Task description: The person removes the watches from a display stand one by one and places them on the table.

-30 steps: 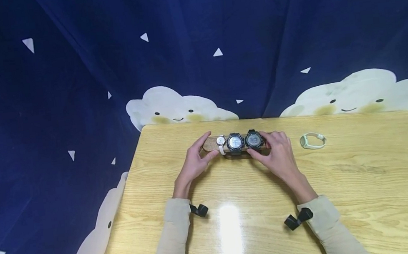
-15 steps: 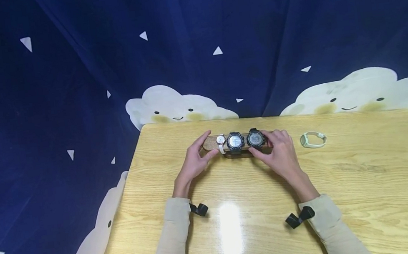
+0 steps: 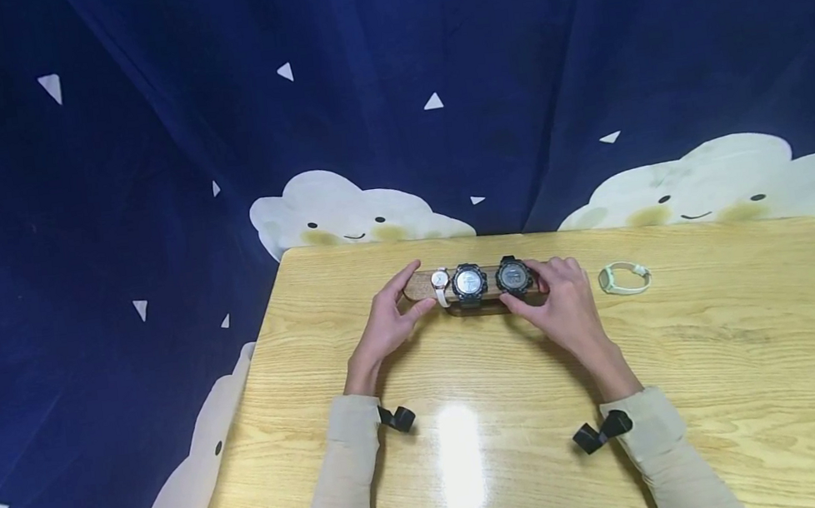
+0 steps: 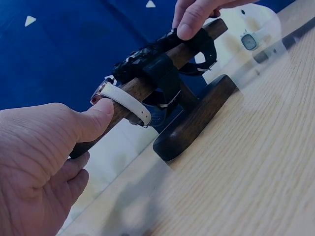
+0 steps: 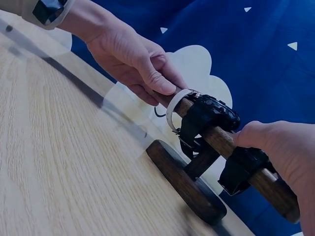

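Observation:
A dark wooden watch stand [image 5: 187, 189] with a horizontal bar on an oval base stands on the table. On its bar, from left to right in the head view, sit a small white-strapped watch [image 3: 440, 280], a black digital watch [image 3: 469, 282] and another black digital watch [image 3: 513, 275]. My left hand [image 3: 387, 318] holds the bar's left end, its thumb beside the white strap in the left wrist view. With thumb and fingers, my right hand [image 3: 562, 303] pinches the rightmost black watch around the bar. Some of the right fingers are hidden behind it.
A pale green watch [image 3: 625, 279] lies on the wooden table [image 3: 732, 385], to the right of the stand. Behind the table hangs a dark blue curtain [image 3: 373, 82] with white clouds and triangles. Small black devices are strapped to both wrists.
My right hand and the rightmost black watch have shifted slightly right along the bar, widening the gap to the middle watch. The left hand has stayed in place.

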The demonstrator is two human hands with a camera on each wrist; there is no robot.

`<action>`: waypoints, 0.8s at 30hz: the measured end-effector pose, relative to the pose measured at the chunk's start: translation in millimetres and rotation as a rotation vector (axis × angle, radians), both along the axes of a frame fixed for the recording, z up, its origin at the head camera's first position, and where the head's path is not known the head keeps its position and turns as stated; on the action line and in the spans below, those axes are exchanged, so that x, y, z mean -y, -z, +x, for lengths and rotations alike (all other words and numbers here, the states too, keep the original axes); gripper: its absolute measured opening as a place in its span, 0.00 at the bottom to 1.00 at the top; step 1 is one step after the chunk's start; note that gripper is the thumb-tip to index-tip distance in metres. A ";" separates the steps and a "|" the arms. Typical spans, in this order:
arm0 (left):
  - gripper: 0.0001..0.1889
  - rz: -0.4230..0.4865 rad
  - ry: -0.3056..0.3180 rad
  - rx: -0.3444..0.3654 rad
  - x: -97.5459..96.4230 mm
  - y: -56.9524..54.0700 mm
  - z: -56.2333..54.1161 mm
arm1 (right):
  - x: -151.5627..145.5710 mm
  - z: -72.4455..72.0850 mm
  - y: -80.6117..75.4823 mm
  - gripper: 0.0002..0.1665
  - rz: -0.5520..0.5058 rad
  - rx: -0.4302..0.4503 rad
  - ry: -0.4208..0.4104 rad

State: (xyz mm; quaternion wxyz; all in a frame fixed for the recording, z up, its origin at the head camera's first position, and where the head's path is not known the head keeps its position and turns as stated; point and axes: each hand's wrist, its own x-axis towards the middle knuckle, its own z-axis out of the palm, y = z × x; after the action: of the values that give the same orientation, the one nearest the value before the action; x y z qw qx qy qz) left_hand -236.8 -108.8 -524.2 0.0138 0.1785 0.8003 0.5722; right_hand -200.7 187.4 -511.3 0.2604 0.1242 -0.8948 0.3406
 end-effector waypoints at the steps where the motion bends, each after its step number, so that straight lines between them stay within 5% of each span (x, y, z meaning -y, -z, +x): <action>1: 0.39 0.001 0.001 -0.002 -0.1 0.2 -0.1 | -0.3 -0.1 0.1 0.38 0.002 0.003 0.001; 24: 0.39 -0.026 -0.003 0.014 1.0 -0.2 0.9 | -5.4 -0.5 0.5 0.38 0.010 0.005 0.007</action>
State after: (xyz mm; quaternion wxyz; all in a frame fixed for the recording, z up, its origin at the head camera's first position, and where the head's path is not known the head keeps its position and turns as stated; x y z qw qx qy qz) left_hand -236.0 -109.9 -524.0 0.0207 0.1730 0.8080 0.5628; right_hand -201.2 192.8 -511.8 0.2589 0.1215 -0.8976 0.3355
